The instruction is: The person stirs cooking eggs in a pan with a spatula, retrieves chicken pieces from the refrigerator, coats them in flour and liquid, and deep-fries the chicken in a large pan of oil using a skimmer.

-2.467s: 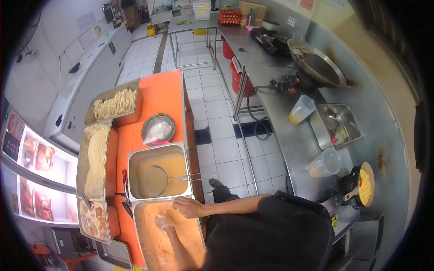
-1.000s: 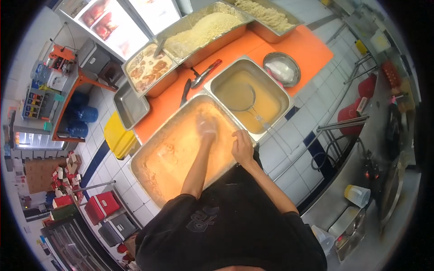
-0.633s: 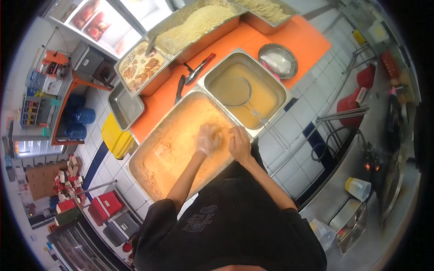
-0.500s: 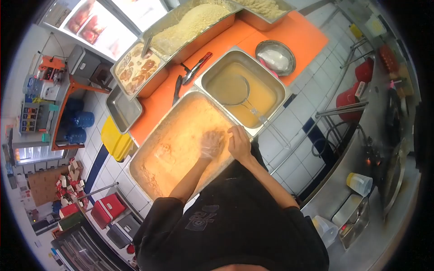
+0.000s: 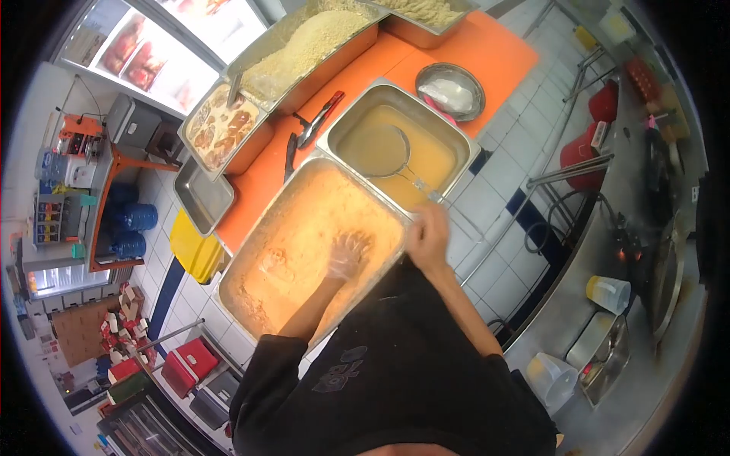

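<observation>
My left hand (image 5: 347, 256), in what looks like a thin clear glove, rests in a big metal pan (image 5: 234, 262) of orange-tinted flour coating (image 5: 312, 220). Its fingers are spread and dusted with the coating. A lumpy coated piece (image 5: 274, 262) lies to its left. At the pan's right corner is my right hand (image 5: 428, 237), its fingers bent and blurred by motion; whether it grips anything I cannot tell. Just beyond it, a wire strainer (image 5: 384, 150) sits in a steel pan (image 5: 465, 152) of cloudy yellowish liquid, its handle sticking out over the rim.
On the orange table (image 5: 498, 57) are black-handled tongs (image 5: 323, 118), a bowl (image 5: 450, 91) with white contents, a deep tray of pale crumbs (image 5: 319, 42) and a pan of meat in creamy liquid (image 5: 224, 125). A shallow tray (image 5: 204, 197) is at left, a steel counter (image 5: 532, 342) at right.
My right hand has moved right, off the flour pan's corner towards the strainer handle. My left hand has shifted slightly and its fingers are more spread. The whole view has shifted a little.
</observation>
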